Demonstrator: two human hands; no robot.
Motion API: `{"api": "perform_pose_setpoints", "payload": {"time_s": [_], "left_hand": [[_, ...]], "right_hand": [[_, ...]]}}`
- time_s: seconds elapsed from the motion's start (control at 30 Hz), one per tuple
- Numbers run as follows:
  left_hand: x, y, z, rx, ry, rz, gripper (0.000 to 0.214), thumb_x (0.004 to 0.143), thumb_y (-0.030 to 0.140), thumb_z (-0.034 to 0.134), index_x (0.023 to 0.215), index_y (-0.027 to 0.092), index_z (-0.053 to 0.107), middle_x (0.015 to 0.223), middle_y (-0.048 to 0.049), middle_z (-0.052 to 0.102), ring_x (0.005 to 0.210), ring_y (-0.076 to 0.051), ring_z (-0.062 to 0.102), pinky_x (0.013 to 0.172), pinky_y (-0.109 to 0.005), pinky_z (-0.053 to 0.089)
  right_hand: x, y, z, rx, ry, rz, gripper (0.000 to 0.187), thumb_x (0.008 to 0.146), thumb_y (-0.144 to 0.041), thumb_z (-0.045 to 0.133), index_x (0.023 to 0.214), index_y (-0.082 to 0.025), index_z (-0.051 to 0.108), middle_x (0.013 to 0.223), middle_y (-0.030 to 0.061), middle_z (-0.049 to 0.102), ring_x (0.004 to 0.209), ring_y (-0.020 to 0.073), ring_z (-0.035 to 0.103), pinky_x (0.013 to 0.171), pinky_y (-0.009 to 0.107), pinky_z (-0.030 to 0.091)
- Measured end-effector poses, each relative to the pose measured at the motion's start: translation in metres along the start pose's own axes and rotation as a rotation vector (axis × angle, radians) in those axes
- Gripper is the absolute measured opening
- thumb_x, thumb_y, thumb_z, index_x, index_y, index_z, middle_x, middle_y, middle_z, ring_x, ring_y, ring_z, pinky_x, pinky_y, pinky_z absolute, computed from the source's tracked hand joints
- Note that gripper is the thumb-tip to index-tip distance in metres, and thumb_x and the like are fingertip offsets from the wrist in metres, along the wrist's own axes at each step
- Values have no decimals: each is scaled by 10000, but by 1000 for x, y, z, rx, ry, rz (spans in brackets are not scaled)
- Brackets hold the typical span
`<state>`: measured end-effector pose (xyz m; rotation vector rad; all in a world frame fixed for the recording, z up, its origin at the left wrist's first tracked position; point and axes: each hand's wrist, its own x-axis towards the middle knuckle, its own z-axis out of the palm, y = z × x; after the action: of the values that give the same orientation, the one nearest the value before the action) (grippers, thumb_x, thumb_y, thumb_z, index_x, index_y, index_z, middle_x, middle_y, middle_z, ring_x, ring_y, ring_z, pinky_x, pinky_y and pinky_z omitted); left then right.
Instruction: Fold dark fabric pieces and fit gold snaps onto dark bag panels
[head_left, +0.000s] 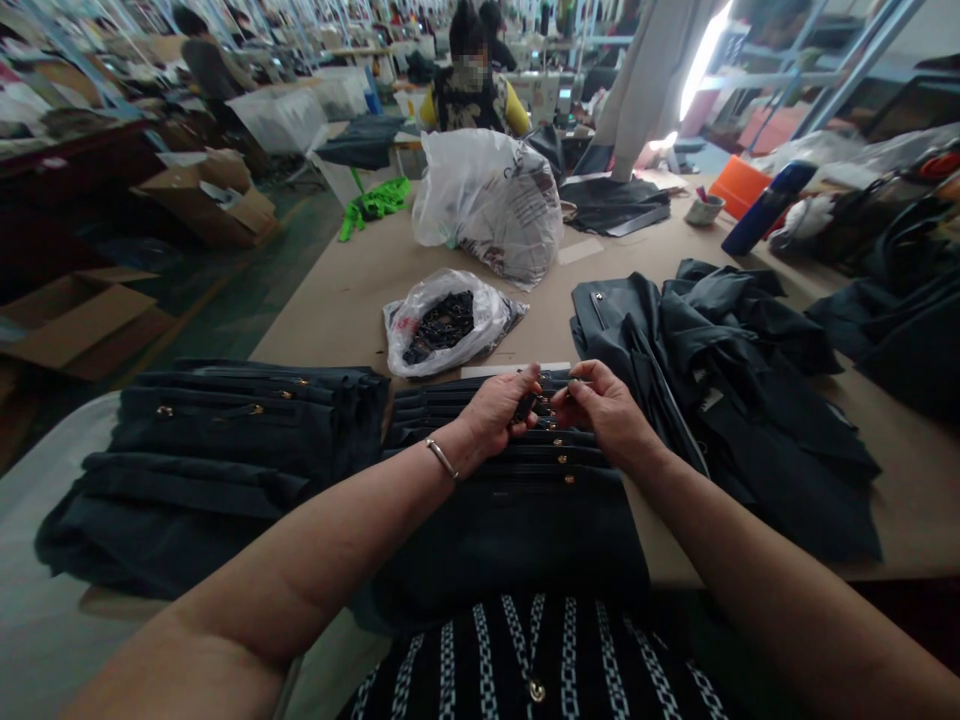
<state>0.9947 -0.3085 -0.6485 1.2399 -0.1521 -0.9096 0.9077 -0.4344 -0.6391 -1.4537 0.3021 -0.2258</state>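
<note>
My left hand (499, 408) is closed around a few small black pieces (525, 405), partly hidden by its fingers. Close beside it, my right hand (604, 408) pinches at the upper part of the middle stack; what lies between its fingertips is too small to make out. Both hands are over a stack of dark fabric panels (510, 530), layered in steps, with gold zipper sliders (562, 459) in a row down its right side. Beyond the hands sits an open plastic bag (491, 325) of small black pieces with metal bits (442, 330).
Another stack of dark zippered panels (225, 450) lies to the left. Loose dark fabric pieces (750, 400) spread over the right side of the table (322, 290). Farther back stand a large plastic bag (495, 200), a blue bottle (769, 207) and a seated person (476, 100).
</note>
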Motion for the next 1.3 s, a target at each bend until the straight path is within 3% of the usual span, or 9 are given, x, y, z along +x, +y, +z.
{"api": "perform_pose_setpoints", "payload": {"time_s": [0.1,0.23,0.37,0.5,0.67,0.8,1.0,1.13,1.3], "left_hand": [[-5,-1,0,198,-36,29,301,736,394,691,724,160,502,552,56,433,381,-49,415,337,-144,200],[-7,-2,3,384,-76,19,255,734,349,687,692,149,535,507,74,379,393,-35,348,370,-150,274],[-4,-4,3,511,-177,-43,175,743,272,639,661,148,547,516,69,389,410,-40,333,395,-165,321],[-2,-5,3,657,-173,21,138,742,219,589,631,161,530,482,68,368,383,-55,324,368,-177,287],[-2,-4,3,721,-226,48,130,733,263,585,657,161,563,492,67,371,392,-60,330,378,-184,295],[-2,-3,2,883,-235,122,114,719,221,563,639,143,589,490,57,413,425,-66,355,413,-196,272],[1,-1,5,1105,-296,296,184,687,175,575,510,125,564,463,47,410,485,-77,352,478,-226,248],[4,1,4,1153,-288,310,171,702,214,567,563,120,599,477,44,437,505,-86,380,508,-229,267],[3,0,3,1186,-332,320,168,725,207,555,594,114,607,504,49,438,520,-82,382,528,-228,270]], "right_hand": [[-3,4,-17,-362,-153,10,227,794,-373,520,948,-211,482,534,-81,520,371,66,390,375,180,285],[-6,17,-28,-616,-268,-56,175,839,-330,463,956,-205,504,567,-79,478,455,63,377,438,181,291],[-7,20,-29,-706,-275,-65,130,802,-300,510,889,-206,486,607,-68,500,529,84,421,496,198,333],[-6,19,-30,-789,-248,-83,86,776,-272,525,818,-198,522,613,-55,516,530,87,416,506,209,327],[-4,23,-32,-750,-227,-65,159,792,-355,538,807,-199,515,600,-55,510,527,95,427,507,215,338],[-7,20,-29,-928,-225,-91,69,757,-226,514,783,-192,569,655,-35,563,600,108,486,574,223,368],[-8,14,-25,-1099,-179,-89,148,725,-163,490,708,-181,635,656,-9,613,624,124,532,576,223,361],[-8,17,-28,-1057,-200,-76,178,759,-248,491,729,-176,651,632,-14,606,603,116,526,570,215,364],[-10,15,-26,-1118,-208,-67,166,699,-174,497,753,-183,654,604,-31,573,574,99,493,535,201,334]]}}
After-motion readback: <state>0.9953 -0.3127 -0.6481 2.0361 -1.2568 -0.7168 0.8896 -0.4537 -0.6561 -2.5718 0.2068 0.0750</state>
